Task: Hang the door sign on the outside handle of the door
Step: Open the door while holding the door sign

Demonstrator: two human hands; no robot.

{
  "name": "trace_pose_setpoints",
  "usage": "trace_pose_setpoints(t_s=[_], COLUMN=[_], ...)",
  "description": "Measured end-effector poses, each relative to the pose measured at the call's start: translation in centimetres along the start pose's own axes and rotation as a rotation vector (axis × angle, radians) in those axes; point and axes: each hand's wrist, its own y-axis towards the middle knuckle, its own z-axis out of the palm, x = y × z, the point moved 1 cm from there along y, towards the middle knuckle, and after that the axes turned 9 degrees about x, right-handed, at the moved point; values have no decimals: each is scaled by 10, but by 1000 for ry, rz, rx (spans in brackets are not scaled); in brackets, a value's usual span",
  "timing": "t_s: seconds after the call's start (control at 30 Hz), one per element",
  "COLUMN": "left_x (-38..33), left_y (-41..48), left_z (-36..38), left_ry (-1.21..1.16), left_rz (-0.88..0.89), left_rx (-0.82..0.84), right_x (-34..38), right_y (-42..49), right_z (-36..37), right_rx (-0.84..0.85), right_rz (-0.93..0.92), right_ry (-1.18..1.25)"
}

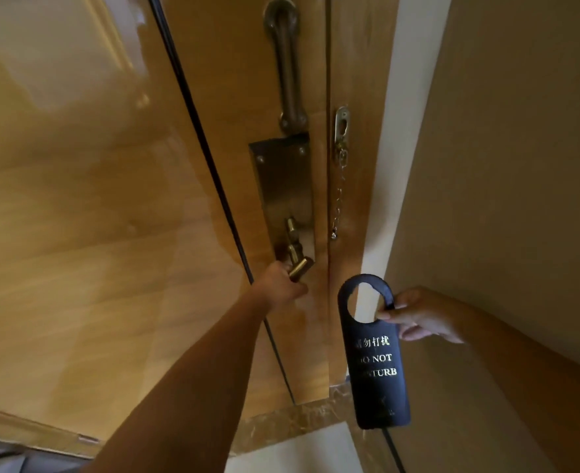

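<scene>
Black door sign (375, 356) pinched in right hand (421, 317), left hand (280, 288) gripping brass lever handle (298, 264), security chain (339, 196) dangling between.

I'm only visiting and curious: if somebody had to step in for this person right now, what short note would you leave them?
Left hand: closed on the brass lever handle of the wooden door.
Right hand: pinching the black door sign beside its hook hole; the sign hangs free near the door frame.
Security chain: dangling loose from its plate.
Done: sign in hand, handle gripped.
Left: open the door, slip the sign's hole over the outside handle, which is not in view.
</scene>
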Motion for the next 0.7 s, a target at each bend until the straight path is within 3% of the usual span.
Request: trace_pose_setpoints(t_s=[0.13, 0.37, 0.5, 0.7], left_x=[-11, -32, -25, 1], left_y=[-49, -143, -205, -328], left_z=[11, 21, 44, 83], left_ry=[238, 926, 1020, 942], left_rz=[-28, -47, -91, -154], left_rx=[52, 31, -55, -248], right_x=[16, 37, 25, -23], right_y=[-10, -74, -127, -220], right_z=[16, 73, 104, 147], right_rx=[34, 172, 194, 187], right_rz=[34, 17, -99, -241], right_ry=[36, -23, 18, 185])
